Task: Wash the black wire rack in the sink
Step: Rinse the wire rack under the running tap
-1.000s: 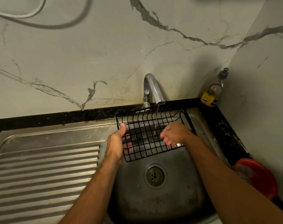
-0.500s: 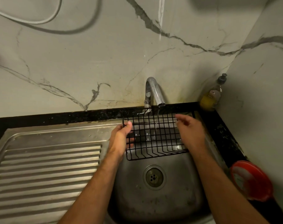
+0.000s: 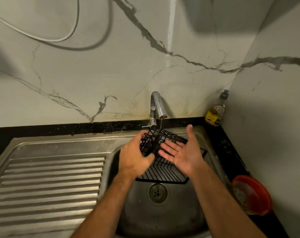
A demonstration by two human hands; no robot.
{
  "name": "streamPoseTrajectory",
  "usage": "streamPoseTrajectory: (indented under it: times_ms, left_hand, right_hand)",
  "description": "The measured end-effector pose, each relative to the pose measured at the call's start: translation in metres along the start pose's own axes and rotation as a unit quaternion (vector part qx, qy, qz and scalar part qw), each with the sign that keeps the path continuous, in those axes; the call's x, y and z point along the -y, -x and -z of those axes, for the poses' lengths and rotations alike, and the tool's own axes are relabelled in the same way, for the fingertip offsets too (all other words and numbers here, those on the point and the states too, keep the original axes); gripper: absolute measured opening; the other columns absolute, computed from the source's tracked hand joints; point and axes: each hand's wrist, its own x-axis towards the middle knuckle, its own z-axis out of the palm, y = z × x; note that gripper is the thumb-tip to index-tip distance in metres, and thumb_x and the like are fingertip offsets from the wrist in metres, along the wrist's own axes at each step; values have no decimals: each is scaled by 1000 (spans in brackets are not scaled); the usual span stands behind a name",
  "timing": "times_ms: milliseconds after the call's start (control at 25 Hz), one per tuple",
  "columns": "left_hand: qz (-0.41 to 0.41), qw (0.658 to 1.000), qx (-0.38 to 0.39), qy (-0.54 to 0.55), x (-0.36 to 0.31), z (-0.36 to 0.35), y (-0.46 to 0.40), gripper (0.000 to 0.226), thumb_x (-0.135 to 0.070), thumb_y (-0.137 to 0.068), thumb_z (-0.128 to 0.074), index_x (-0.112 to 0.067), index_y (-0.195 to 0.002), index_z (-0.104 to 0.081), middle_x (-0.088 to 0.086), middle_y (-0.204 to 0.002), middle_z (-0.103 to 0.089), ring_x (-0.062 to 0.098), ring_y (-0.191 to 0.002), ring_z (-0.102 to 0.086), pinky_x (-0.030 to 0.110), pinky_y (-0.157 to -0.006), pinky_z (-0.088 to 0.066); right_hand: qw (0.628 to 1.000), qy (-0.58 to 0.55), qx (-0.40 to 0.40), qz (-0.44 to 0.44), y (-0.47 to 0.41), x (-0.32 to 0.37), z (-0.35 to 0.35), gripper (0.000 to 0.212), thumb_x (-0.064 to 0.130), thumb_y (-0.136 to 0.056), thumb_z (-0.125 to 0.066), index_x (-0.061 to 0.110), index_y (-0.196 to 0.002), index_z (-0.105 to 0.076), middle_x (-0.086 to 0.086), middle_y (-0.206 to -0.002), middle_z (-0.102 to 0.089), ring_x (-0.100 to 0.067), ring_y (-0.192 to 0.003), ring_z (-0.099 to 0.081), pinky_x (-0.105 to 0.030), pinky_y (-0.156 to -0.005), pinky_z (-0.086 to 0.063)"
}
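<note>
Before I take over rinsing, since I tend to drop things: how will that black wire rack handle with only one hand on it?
The black wire rack likely stays stiff: held at one end by the left hand, its grid looks straight. It is probably light, mostly open wire. Under the faucet it is likely wet and slippery, so keep a firm grip; the right hand is open.
</note>
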Motion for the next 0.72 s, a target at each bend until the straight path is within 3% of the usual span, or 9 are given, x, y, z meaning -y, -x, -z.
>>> streamPoseTrajectory:
  times_ms: [80, 160, 280, 400, 480, 560, 640, 720]
  left_hand:
    - [-62, 994, 28, -82, 8, 1, 8, 87, -30, -69, -77, -35, -148, -41, -12, -132, -65, 10, -116, -64, 36, -106, -51]
    - [-107, 986, 38, -119, 18, 6, 17, 91, -35, -66, -71, -30, -151, -40, -9, -138, -60, 12, -123, -59, 32, -110, -46]
    - [-203, 967, 32, -151, 28, 9, 27, 88, -38, -63, -61, -20, -148, -46, -4, -136, -60, 15, -124, -57, 31, -108, -48]
    - [-307, 925, 47, -221, 41, 6, 33, 83, -23, -64, -62, -12, -144, -47, 7, -138, -61, 22, -130, -55, 37, -117, -40]
    - [-370, 886, 61, -272, 58, 2, 33, 89, -18, -62, -74, -10, -146, -43, 11, -142, -58, 25, -136, -51, 44, -121, -32]
    - [-399, 858, 80, -314, 76, 3, 36, 95, -25, -66, -85, -9, -148, -40, 13, -146, -56, 27, -138, -50, 49, -120, -32]
    - [-394, 841, 84, -361, 87, 3, 43, 103, -30, -67, -88, -9, -152, -35, 13, -150, -52, 27, -139, -47, 47, -122, -27]
    - [-393, 839, 47, -372, 92, 6, 46, 88, -24, -80, -78, -9, -154, -32, 13, -150, -52, 28, -138, -46, 40, -127, -17]
  right_hand:
    - [994, -76, -75, 1, 3, 1, 5, 74, 58, -87, -63, 8, -137, -40, -27, -129, -56, -41, -104, -63, -50, -71, -59]
    - [987, -96, -131, 9, 5, 5, 19, 59, 48, -94, -60, 1, -126, -47, -27, -125, -58, -37, -97, -63, -47, -78, -55]
    - [991, -31, -126, -42, 7, 13, 34, 63, 52, -88, -66, -1, -118, -54, -25, -108, -64, -38, -94, -64, -50, -86, -53]
    - [980, 97, -137, -109, -7, 7, 45, 69, 59, -65, -83, 10, -110, -63, -15, -108, -65, -23, -82, -62, -35, -61, -55]
    - [973, 126, -156, -113, -18, -4, 54, 55, 46, -64, -88, 14, -102, -63, -9, -97, -61, -13, -66, -48, -24, -50, -41]
    - [979, 95, -163, -79, -28, -17, 59, 12, 18, -82, -66, 12, -79, -57, -3, -73, -55, -10, -53, -41, -22, -42, -32]
    - [982, 84, -164, -53, -27, -30, 59, 16, 3, -80, -47, 14, -69, -50, 0, -66, -50, -12, -55, -42, -24, -47, -34]
    - [984, 56, -166, -25, -24, -38, 56, 20, 0, -81, -44, 15, -67, -46, 0, -68, -46, -13, -57, -38, -25, -51, -29]
